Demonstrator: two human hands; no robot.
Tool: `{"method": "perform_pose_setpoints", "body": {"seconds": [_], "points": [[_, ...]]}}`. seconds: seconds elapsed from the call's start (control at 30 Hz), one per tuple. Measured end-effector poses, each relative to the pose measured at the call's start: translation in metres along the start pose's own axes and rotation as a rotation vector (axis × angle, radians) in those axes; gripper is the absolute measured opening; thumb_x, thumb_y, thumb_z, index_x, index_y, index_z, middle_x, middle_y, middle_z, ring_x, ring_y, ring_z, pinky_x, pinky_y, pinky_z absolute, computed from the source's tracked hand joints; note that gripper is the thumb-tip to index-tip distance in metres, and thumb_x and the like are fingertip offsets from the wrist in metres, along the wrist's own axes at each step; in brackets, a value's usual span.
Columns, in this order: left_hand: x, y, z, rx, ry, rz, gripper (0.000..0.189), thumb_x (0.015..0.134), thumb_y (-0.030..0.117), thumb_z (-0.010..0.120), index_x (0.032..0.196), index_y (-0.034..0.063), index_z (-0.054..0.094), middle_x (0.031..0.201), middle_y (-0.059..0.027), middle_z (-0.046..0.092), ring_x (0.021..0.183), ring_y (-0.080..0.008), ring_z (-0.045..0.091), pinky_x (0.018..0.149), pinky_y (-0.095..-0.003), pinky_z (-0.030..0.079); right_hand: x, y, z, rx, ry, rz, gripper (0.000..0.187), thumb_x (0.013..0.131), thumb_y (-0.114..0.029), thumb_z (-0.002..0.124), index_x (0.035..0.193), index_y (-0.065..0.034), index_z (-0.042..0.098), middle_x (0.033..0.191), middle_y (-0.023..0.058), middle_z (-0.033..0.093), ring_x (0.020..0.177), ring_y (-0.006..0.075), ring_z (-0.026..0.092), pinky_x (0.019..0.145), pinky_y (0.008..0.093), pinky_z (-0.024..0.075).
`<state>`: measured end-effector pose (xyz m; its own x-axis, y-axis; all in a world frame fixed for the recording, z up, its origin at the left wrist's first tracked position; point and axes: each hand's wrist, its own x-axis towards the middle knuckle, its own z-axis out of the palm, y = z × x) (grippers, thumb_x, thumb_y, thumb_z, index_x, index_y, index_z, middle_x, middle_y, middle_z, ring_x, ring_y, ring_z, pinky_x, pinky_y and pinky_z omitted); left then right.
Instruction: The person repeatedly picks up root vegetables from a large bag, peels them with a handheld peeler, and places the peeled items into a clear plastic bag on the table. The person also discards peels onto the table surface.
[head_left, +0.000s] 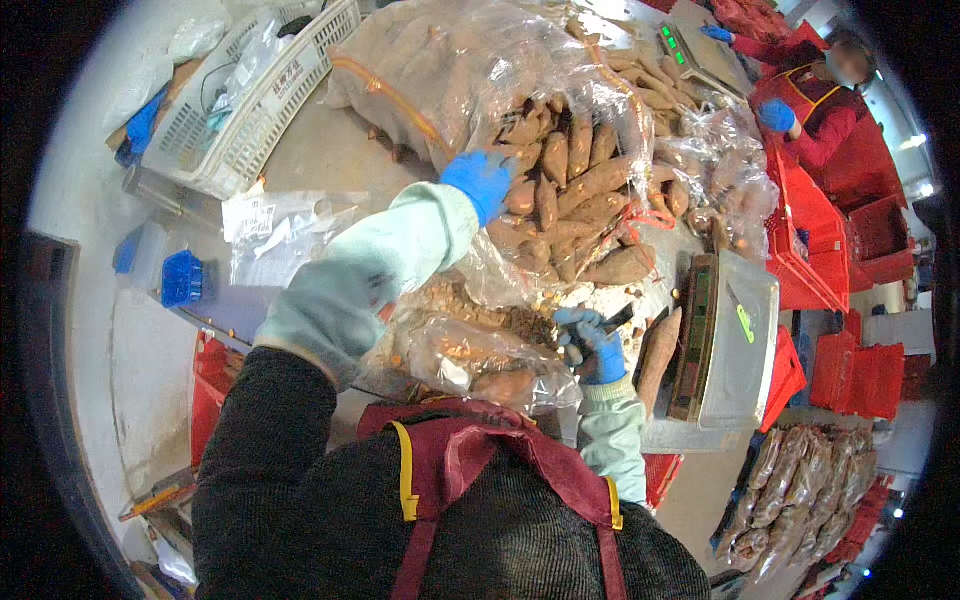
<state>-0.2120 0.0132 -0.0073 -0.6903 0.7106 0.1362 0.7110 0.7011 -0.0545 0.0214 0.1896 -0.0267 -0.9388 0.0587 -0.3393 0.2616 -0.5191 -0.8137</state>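
My left hand (480, 186), in a blue glove, reaches into the mouth of a large clear plastic bag (442, 67). It is at the left edge of a heap of brown tubers (579, 172) that look like sweet potatoes. Its fingertips are partly hidden, so whether they grip a tuber is unclear. Close to my body, my right hand (600, 349), also gloved in blue, is closed around a small knife (619, 318) with a dark blade. Below the heap, a smaller clear bag (472, 356) lies among brown scraps. One long tuber (660, 356) rests right of my right hand.
A digital scale (739, 341) with a green tool on its pan stands at right. A white slotted crate (255, 105), a flat clear bag (289, 232) and a small blue basket (182, 278) are at left. A co-worker (832, 112) stands beyond another scale (705, 56), near red crates (806, 232).
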Motion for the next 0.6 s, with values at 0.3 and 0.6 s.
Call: {"method": "perform_pose_setpoints", "body": {"seconds": [0.3, 0.6], "points": [[0.033, 0.012, 0.03, 0.066, -0.249, -0.031, 0.051, 0.081, 0.008, 0.044, 0.13, 0.0083, 0.032, 0.112, -0.0173, 0.045, 0.081, -0.0293, 0.057, 0.061, -0.0373, 0.05, -0.026, 0.026, -0.039, 0.155, 0.063, -0.004, 0.026, 0.081, -0.017, 0.052, 0.095, 0.0033, 0.059, 0.069, 0.006, 0.059, 0.042, 0.0079, 0.043, 0.038, 0.0196, 0.0337], [0.062, 0.034, -0.017, 0.048, -0.321, 0.048, 0.047, 0.075, 0.026, 0.061, 0.119, 0.0132, 0.047, 0.108, -0.017, 0.05, 0.096, -0.0316, 0.053, 0.075, -0.0407, 0.047, -0.021, 0.032, -0.025, 0.217, 0.104, 0.006, 0.026, 0.078, -0.017, 0.054, 0.092, 0.0044, 0.059, 0.066, 0.0074, 0.057, 0.042, 0.0093, 0.042, 0.04, 0.0198, 0.033]]}}
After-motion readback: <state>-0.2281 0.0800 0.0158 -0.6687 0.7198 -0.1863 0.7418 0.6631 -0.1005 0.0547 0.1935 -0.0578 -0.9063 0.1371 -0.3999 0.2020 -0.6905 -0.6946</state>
